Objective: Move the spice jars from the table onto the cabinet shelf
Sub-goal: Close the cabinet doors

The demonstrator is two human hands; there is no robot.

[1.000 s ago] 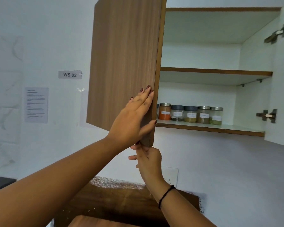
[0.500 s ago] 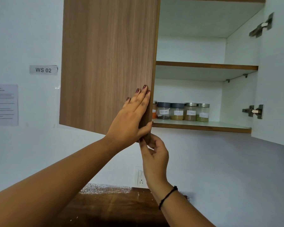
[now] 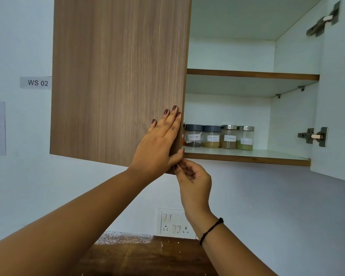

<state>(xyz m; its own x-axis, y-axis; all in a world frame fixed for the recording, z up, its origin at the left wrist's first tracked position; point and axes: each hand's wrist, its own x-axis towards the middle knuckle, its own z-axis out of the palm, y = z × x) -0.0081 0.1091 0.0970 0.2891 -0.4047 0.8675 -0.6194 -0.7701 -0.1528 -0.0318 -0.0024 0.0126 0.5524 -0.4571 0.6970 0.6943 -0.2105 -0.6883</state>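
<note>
Head view. Cabinet, 12 o'clock of frame. Left door (image 3: pixel 118 80), wood grain, stands partly over the opening. Its free edge runs vertically at centre and hides the left end of the lower shelf (image 3: pixel 247 158). Right door (image 3: pixel 339 96) is swung wide, its white inner face at 3 o'clock with two metal hinges (image 3: pixel 315 136).

Spice jars (image 3: pixel 219 137): four in plain sight, upright in a row on the lower shelf, side by side. Two have dark lids and two have metal lids; their white labels are not readable. An orange sliver of a fifth shows at the door edge. Bare shelf runs on at 3 o'clock of the row as far as the side wall. Upper shelf (image 3: pixel 251 74) lies at 12 o'clock of the jars.

Left hand (image 3: pixel 157 148): fingers straight and together, flat on the door face near its free edge, thumb hooked across that edge. The jars sit at 3 o'clock of it.

Right hand (image 3: pixel 195 180): at 5 o'clock of the left hand, below the door's bottom corner. Its fingers are curled with the tips at that corner; pinching or merely touching, cannot tell. A dark band (image 3: pixel 211 230) sits on the wrist.

Table (image 3: pixel 147 257) at 6 o'clock, wall socket plate (image 3: pixel 173 223) just above it. Tag "WS 02" (image 3: pixel 37 83) at 9 o'clock.
</note>
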